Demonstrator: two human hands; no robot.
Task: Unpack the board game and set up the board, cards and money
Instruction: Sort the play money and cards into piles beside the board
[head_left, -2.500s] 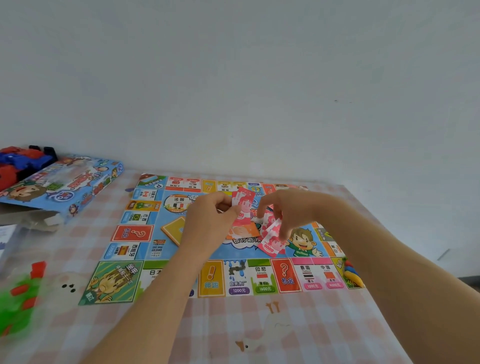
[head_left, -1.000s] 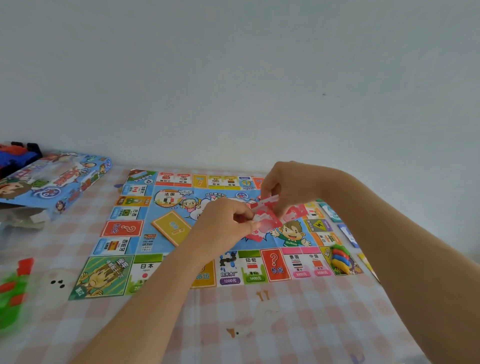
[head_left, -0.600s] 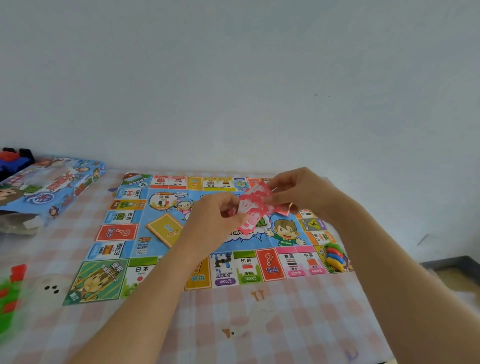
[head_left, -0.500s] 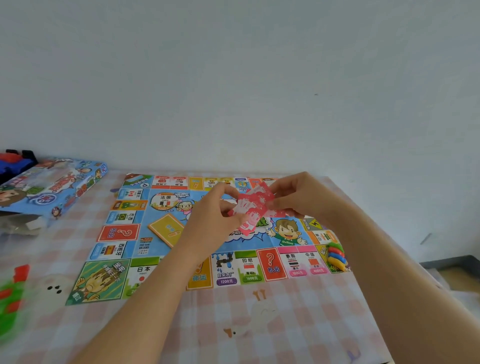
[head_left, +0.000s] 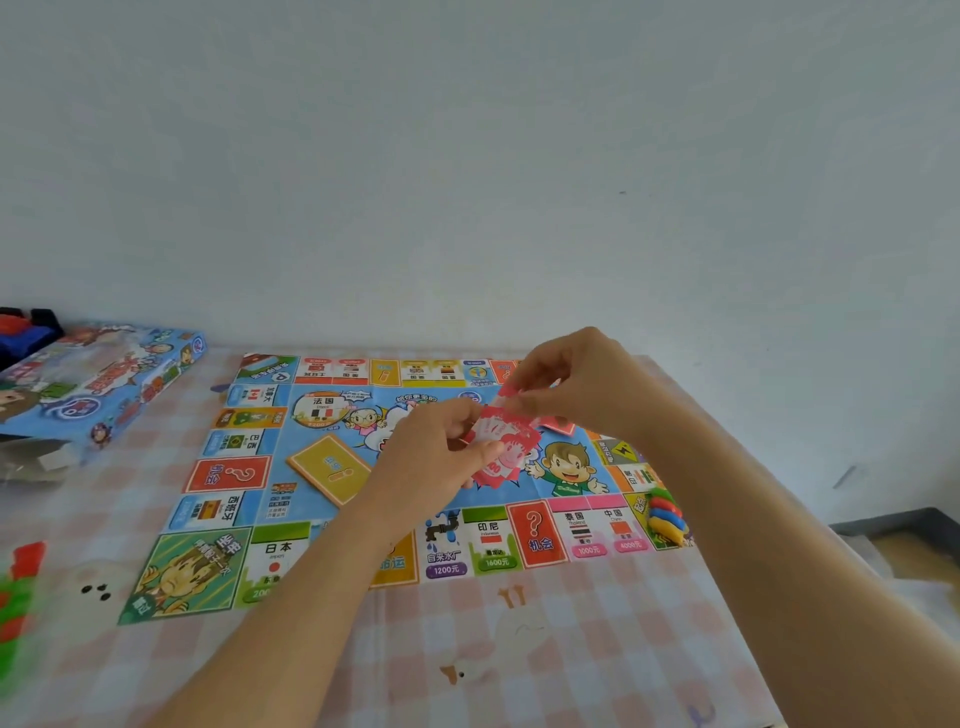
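The colourful game board lies unfolded on the pink checked tablecloth. Above its middle, my left hand grips a small stack of pink paper money. My right hand pinches the top pink note at the stack's upper edge. A yellow card pile rests on the board left of my hands. Part of a red card pile shows under my right hand. Coloured player pieces sit stacked on the board's near right corner.
The blue game box lies at the far left, with red and blue items behind it. Blurred green and red plastic pieces are at the left edge. The table's right edge drops to the floor. A white wall stands behind.
Both hands stayed together over the board's middle, shuffling through the pink notes. My right hand now pulls a note up from the stack. The camera view shifted slightly.
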